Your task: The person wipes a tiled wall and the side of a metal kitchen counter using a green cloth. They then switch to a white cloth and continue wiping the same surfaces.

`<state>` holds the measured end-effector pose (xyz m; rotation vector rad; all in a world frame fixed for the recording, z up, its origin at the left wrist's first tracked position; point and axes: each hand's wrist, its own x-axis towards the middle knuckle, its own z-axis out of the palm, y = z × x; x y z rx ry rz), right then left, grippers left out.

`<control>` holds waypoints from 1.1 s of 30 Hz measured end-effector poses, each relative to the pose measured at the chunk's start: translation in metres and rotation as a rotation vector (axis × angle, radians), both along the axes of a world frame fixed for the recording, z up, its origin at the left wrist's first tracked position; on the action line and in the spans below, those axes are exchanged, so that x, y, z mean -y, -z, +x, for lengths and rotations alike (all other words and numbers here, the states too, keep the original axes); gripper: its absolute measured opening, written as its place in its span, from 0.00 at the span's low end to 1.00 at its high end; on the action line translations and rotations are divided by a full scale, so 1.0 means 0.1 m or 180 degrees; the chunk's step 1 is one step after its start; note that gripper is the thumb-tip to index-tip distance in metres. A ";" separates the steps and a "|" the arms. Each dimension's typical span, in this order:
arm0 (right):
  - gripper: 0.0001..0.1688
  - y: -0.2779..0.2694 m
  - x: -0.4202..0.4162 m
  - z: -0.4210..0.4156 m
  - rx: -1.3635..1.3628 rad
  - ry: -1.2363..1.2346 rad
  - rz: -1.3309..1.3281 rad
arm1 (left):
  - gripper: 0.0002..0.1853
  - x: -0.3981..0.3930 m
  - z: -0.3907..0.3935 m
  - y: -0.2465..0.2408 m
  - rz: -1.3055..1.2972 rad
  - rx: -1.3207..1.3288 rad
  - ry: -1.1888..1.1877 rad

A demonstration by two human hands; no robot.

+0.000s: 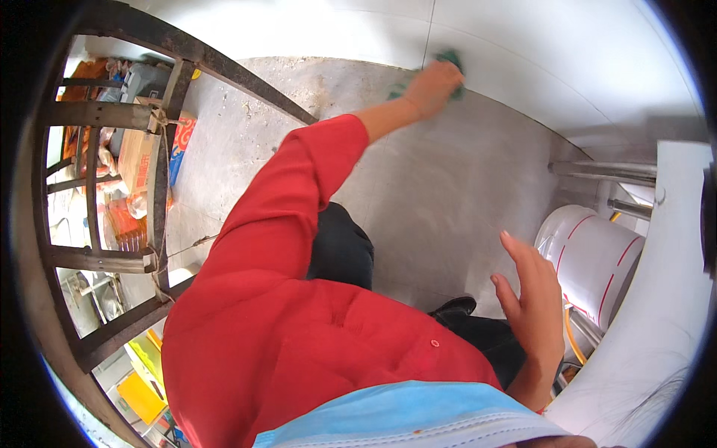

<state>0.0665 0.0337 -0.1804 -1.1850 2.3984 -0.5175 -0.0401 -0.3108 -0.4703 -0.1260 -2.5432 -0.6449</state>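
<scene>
Ahead of me, my left hand (434,87) is closed around a green cloth (450,57), which is blurred by motion. It is at the foot of a white wall (504,61), where the wall meets the grey tiled floor (437,190). Loose edges of the cloth stick out on both sides of the fist. On the right, my right hand (532,308) hangs in the air with thumb and fingers apart, holding nothing. Close beside it lies or leans a white plastic bucket (594,257) with red dashed lines. My dark-trousered knee (341,246) shows below the left arm.
A dark rack frame (168,112) with crossbars and tied cord stands at left. Cardboard boxes (137,159) and bagged goods lie behind it. Crumbs and stains (269,95) mark the floor by the wall. A white panel (666,269) and metal tubes (605,169) bound the right.
</scene>
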 end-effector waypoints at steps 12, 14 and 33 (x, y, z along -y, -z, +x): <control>0.35 0.02 0.01 0.05 0.0191 0.0264 0.0456 | 0.32 0.82 0.50 1.14 -0.1318 0.2029 -0.0393; 0.34 0.01 0.01 0.04 0.0153 0.0259 0.0351 | 0.30 1.30 0.77 1.08 -0.1317 0.1926 -0.0961; 0.28 -0.02 -0.13 0.11 -0.0375 0.0143 -0.0333 | 0.19 0.16 -0.24 -0.13 0.0727 0.1067 -0.0717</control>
